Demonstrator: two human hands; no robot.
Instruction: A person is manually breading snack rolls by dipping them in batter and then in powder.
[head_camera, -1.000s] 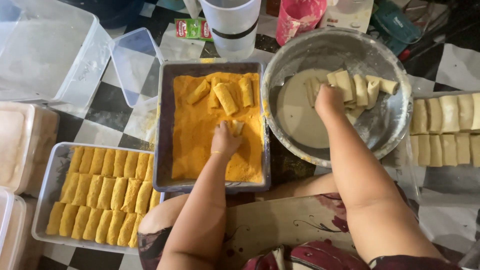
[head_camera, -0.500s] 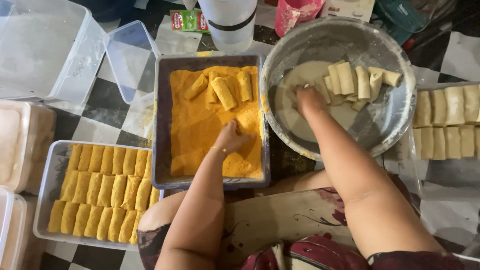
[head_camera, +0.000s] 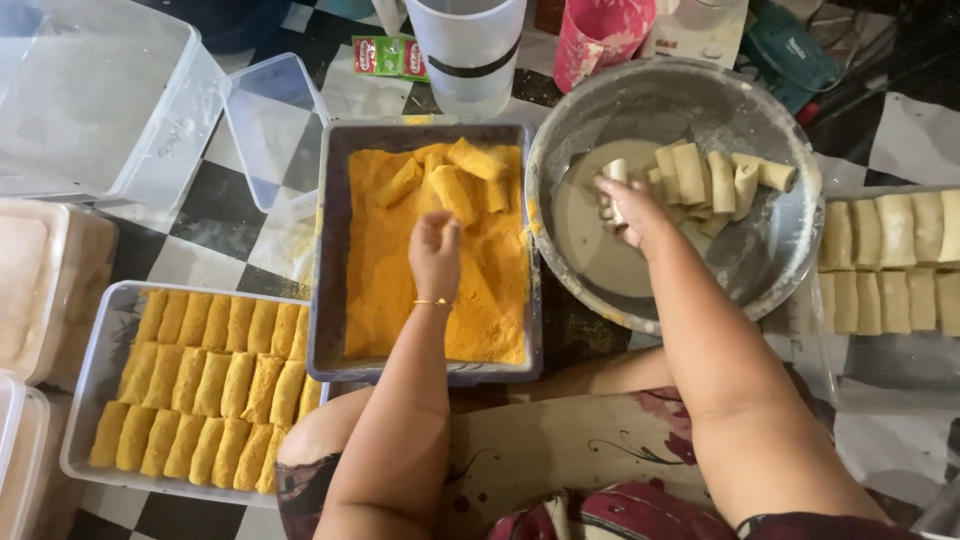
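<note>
Right hand (head_camera: 628, 208) grasps pale roll (head_camera: 617, 172) over batter; left hand (head_camera: 436, 252) clenched above crumbs (head_camera: 400, 290)

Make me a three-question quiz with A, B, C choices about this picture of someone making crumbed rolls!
1. Where is the right hand?
A. In the round metal bowl
B. In the clear tub
C. On the floor

2. What colour are the crumbs in the middle tray?
A. Green
B. Orange
C. Blue

3. What state are the rolls in the bowl in?
A. Crumb-coated
B. Pale, wet with batter
C. Wrapped in foil

Answers:
1 A, its fingers hold a pale roll over the grey batter.
2 B, orange crumbs fill the tray under the left hand.
3 B, they lie pale in batter, with no crumbs on them.
</note>
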